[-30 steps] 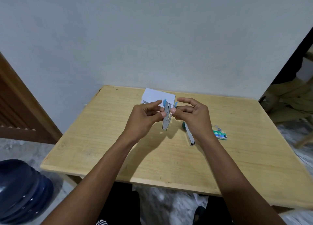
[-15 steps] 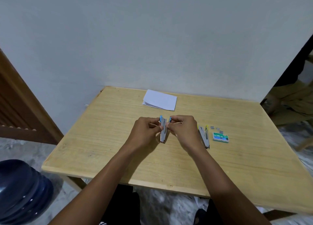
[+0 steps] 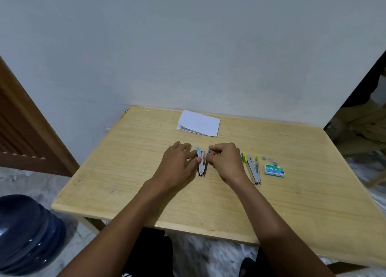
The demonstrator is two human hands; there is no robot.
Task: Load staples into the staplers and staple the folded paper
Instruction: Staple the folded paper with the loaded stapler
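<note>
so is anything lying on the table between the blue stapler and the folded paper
Nothing visible does. The blue stapler lies on the table between the left hand and right hand, and the wood from it up to the folded paper is bare. The yellow stapler and staple box sit off to the right.
</note>
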